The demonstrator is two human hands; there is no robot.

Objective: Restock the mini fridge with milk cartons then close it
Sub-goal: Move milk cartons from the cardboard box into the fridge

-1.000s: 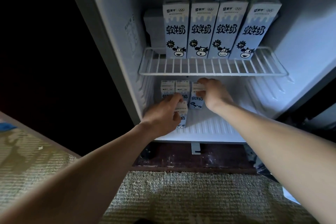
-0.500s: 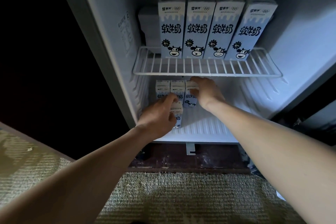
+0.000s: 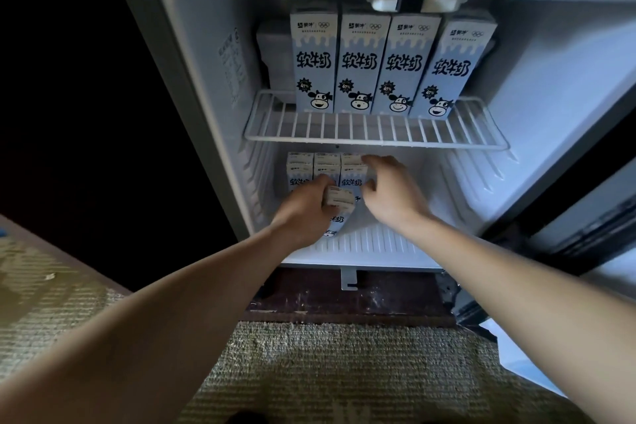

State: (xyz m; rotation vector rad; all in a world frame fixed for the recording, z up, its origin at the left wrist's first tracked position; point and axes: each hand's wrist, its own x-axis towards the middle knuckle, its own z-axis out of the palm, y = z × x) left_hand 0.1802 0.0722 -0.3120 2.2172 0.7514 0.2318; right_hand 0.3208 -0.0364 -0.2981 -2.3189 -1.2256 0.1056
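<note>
L grip point(image 3: 306, 206) is clasping a small milk carton point(image 3: 339, 200), tilted, on the mini fridge floor point(image 3: 371, 244) just before the back row. R grip point(image 3: 389, 189) is pinching the rightmost back-row carton point(image 3: 351, 172). Risk: pushing in crooked, toppling neighbours.

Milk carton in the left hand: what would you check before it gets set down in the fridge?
1. Grip of left hand on small milk carton: ok, fingers curl round its top.
2. Carton upright: not ok, tilted.
3. Bare fridge floor beside back row of three cartons: ok.
4. Path clear of right hand: not ok, it is at the rightmost back carton.
5. Headroom under wire shelf: ok.
</note>
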